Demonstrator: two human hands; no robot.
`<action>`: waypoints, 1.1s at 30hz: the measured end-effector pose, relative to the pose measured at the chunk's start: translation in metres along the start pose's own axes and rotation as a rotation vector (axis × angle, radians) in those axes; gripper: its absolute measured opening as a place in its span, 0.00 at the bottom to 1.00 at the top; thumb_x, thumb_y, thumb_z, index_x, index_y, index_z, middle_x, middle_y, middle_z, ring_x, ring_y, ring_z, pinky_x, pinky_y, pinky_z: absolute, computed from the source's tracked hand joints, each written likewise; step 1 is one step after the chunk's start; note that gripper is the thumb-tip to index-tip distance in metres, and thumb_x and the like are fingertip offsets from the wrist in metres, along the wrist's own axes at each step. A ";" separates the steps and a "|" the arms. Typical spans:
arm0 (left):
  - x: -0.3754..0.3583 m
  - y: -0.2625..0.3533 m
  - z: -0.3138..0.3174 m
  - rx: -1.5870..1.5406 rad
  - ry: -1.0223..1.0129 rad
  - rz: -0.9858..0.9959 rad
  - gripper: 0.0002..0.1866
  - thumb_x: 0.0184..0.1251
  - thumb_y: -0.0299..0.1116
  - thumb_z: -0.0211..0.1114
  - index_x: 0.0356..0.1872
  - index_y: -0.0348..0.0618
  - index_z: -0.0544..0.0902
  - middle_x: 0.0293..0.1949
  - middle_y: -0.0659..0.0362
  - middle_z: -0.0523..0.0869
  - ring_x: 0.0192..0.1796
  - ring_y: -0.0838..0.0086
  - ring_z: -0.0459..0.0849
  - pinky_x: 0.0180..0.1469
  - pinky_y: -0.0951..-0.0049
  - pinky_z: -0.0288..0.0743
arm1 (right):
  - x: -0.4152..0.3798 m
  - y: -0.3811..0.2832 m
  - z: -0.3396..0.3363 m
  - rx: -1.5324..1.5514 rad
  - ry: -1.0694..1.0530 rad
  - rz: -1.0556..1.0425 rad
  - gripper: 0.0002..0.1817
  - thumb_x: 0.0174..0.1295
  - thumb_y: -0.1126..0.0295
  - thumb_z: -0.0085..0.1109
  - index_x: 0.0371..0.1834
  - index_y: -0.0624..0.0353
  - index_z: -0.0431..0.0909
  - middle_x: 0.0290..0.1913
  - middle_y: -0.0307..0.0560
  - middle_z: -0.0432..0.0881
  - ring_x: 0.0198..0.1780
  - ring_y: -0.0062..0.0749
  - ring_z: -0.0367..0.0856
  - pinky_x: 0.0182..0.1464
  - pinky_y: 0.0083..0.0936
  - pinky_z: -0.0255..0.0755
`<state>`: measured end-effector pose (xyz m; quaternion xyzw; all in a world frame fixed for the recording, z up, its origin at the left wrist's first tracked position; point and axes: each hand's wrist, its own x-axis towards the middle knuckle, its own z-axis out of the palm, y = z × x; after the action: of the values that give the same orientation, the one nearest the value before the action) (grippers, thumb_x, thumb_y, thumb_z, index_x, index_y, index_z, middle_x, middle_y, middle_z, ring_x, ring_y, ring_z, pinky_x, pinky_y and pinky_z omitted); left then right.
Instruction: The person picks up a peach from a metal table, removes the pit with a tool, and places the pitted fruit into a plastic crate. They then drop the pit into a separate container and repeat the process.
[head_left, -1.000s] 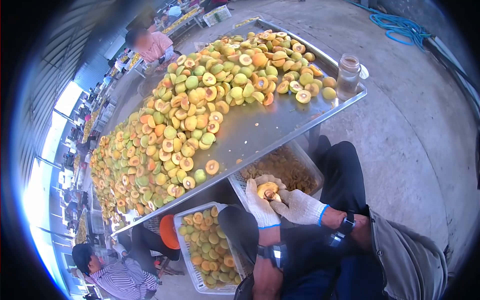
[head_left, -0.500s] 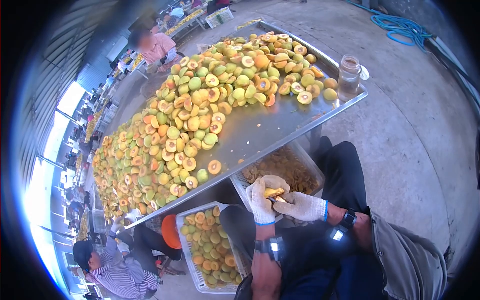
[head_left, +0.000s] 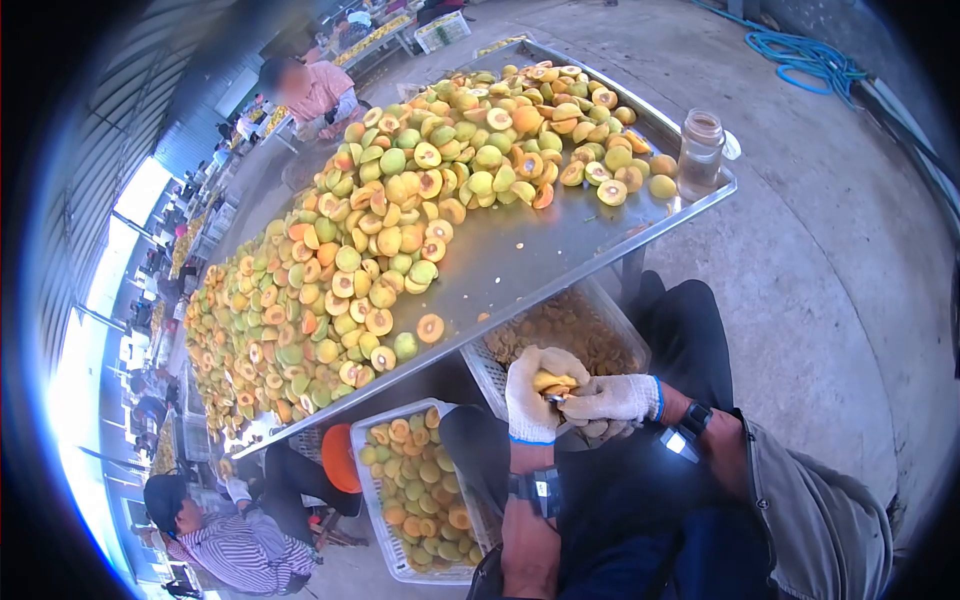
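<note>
My left hand (head_left: 529, 402), in a white knitted glove, is closed around a yellow peach half (head_left: 552, 381). My right hand (head_left: 617, 397), gloved the same way, is closed and meets the left at the fruit. From its fingertips a small metal tool (head_left: 553, 398) glints against the peach; its handle is hidden in the glove. Just beyond both hands is a white crate (head_left: 482, 374) with brown pits and scraps in it. A heap of halved peaches (head_left: 400, 215) covers much of the metal table (head_left: 480, 275).
A second white crate (head_left: 367, 490) of peach halves stands at the left, near an orange bowl-like thing (head_left: 341, 458). A clear jar (head_left: 700, 155) is at the table's right corner. Co-workers sit at the lower left (head_left: 235, 540) and across the table (head_left: 322, 92). A blue hose (head_left: 800, 55) lies on the floor.
Both hands have turned slightly around the peach half. The right hand's fingers have curled in, and the tool's metal now shows more clearly. The lower-left co-worker's arm has moved.
</note>
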<state>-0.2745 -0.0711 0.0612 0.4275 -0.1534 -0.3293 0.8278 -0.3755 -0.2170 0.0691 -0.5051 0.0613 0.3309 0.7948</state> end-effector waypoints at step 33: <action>-0.053 0.040 -0.073 -0.217 0.409 0.295 0.24 0.80 0.36 0.60 0.70 0.36 0.74 0.60 0.48 0.83 0.61 0.60 0.83 0.64 0.58 0.79 | 0.071 -0.034 0.068 -0.384 0.600 -0.289 0.11 0.70 0.64 0.66 0.44 0.59 0.78 0.27 0.37 0.78 0.26 0.21 0.77 0.29 0.26 0.72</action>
<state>-0.2583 0.0258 0.0519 0.3667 -0.0073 -0.1265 0.9217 -0.3167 -0.1364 0.0976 -0.7225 0.1565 0.0583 0.6709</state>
